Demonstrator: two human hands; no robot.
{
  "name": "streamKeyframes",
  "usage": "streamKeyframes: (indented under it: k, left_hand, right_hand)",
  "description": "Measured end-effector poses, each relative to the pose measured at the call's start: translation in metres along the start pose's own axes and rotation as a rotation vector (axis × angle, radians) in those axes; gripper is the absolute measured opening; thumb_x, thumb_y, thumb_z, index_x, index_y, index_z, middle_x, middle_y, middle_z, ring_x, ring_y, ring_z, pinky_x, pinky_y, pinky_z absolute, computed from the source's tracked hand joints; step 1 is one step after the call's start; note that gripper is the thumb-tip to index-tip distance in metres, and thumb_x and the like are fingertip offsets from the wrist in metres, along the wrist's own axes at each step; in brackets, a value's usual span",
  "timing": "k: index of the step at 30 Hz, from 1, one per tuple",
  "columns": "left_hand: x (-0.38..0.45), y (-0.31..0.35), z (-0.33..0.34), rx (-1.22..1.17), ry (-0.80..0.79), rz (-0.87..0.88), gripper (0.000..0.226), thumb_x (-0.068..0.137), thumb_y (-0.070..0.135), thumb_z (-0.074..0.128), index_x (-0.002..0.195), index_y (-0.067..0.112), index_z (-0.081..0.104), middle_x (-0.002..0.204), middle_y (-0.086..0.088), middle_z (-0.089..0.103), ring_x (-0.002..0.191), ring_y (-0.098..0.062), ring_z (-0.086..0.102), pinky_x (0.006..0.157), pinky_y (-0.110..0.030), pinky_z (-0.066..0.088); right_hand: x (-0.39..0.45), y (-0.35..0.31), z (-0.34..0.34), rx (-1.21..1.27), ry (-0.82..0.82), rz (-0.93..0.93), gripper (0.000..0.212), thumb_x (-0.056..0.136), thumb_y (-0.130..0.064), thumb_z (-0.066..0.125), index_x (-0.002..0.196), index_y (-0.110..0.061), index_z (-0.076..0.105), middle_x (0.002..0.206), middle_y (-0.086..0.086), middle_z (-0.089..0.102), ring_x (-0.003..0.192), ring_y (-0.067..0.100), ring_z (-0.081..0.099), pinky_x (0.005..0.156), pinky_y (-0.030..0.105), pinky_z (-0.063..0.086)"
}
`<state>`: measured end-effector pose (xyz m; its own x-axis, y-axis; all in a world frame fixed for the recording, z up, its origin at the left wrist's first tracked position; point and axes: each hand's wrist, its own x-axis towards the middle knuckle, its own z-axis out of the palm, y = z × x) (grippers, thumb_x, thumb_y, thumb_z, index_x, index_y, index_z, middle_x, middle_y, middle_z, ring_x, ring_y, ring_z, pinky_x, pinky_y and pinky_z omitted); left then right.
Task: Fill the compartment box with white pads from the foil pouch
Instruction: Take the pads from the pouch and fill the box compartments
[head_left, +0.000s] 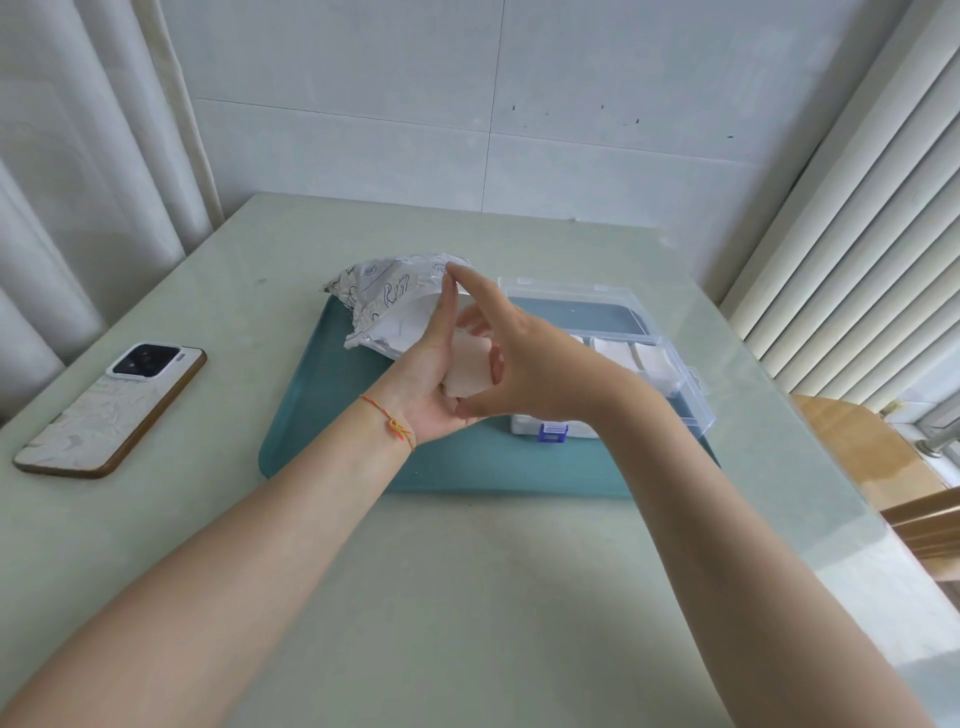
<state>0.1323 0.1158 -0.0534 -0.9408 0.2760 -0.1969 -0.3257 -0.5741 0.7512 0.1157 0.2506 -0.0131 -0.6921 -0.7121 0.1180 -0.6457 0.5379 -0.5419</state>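
**Both hands holding a stack of white pads above the tray**

A pale green table (467, 571) is carrying everything, its far edge lying against a tiled wall. A teal tray (467, 467) is sitting at the middle of the table, nearer the far edge than the near one. On the tray's right half a clear compartment box (670, 379) is lying with its lid (571, 306) swung open toward the far edge; white pads are filling the compartments along its right side, and a blue latch (553, 433) is showing at its near edge. A crumpled foil pouch (384, 296) is resting at the tray's far left corner, its mouth gaping toward the hands. A phone (111, 410) is lying face down near the table's left edge, well apart from the tray.

Above the tray's middle, the left hand (431, 384) is cupping a small stack of white pads (467, 371) in its palm, fingers stretched upward. The right hand (524, 358) is pinching the same stack from the right side.
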Motion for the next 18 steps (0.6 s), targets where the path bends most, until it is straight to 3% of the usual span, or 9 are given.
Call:
streamKeyframes:
  k: [3, 6, 8, 12, 15, 18]
  left_hand:
    - [0.0009, -0.0004, -0.0015, 0.003, 0.004, -0.011, 0.065, 0.075, 0.086, 0.043, 0.084, 0.023, 0.06, 0.079, 0.007, 0.048, 0.073, -0.008, 0.052, 0.069, -0.022, 0.043]
    - [0.003, -0.0007, -0.0038, -0.035, 0.024, 0.019, 0.07, 0.073, 0.084, 0.051, 0.107, 0.022, 0.053, 0.1, 0.003, 0.046, 0.1, -0.013, 0.05, 0.082, -0.026, 0.044]
    - [0.001, -0.0001, -0.0019, -0.022, 0.014, 0.025, 0.063, 0.073, 0.081, 0.053, 0.099, 0.024, 0.056, 0.096, 0.005, 0.048, 0.098, -0.012, 0.051, 0.082, -0.026, 0.047]
    - [-0.0036, 0.0009, 0.0023, -0.03, 0.011, -0.003, 0.062, 0.079, 0.082, 0.04, 0.08, 0.028, 0.07, 0.089, 0.008, 0.06, 0.093, -0.01, 0.059, 0.082, -0.026, 0.051]
    - [-0.0044, 0.0025, 0.001, -0.053, 0.013, 0.008, 0.067, 0.077, 0.087, 0.04, 0.075, 0.025, 0.066, 0.088, 0.006, 0.056, 0.093, -0.013, 0.055, 0.082, -0.028, 0.045]
    - [-0.003, 0.0031, -0.0014, -0.059, 0.021, -0.012, 0.074, 0.074, 0.09, 0.037, 0.081, 0.022, 0.065, 0.086, 0.003, 0.056, 0.09, -0.015, 0.056, 0.076, -0.028, 0.047]
  right_hand:
    - [-0.0004, -0.0001, 0.0016, 0.021, 0.011, -0.022, 0.114, 0.073, -0.021, 0.08, 0.153, -0.039, 0.002, 0.122, -0.005, 0.054, 0.101, 0.018, 0.06, 0.084, 0.024, 0.049]
    - [-0.0009, -0.0017, 0.0003, 0.027, 0.032, -0.045, 0.116, 0.072, -0.018, 0.081, 0.154, -0.038, 0.001, 0.121, -0.005, 0.05, 0.104, 0.013, 0.055, 0.084, 0.022, 0.047]
    - [-0.0001, -0.0007, 0.0007, -0.012, 0.032, -0.049, 0.116, 0.071, -0.02, 0.081, 0.154, -0.037, 0.003, 0.121, -0.006, 0.049, 0.101, 0.01, 0.054, 0.085, 0.021, 0.047]
    - [0.0014, 0.0015, -0.0001, -0.001, 0.025, -0.037, 0.107, 0.075, -0.019, 0.077, 0.153, -0.039, 0.007, 0.114, -0.002, 0.054, 0.07, -0.001, 0.052, 0.07, 0.016, 0.044]
    - [0.0015, 0.0033, 0.0015, 0.019, 0.024, -0.064, 0.108, 0.074, -0.022, 0.079, 0.154, -0.039, 0.007, 0.121, -0.004, 0.054, 0.076, -0.014, 0.049, 0.072, 0.012, 0.042]
    - [0.0021, 0.0033, 0.0034, 0.046, 0.007, -0.066, 0.11, 0.074, -0.018, 0.079, 0.154, -0.038, 0.007, 0.119, -0.007, 0.057, 0.08, -0.012, 0.051, 0.073, 0.013, 0.041]
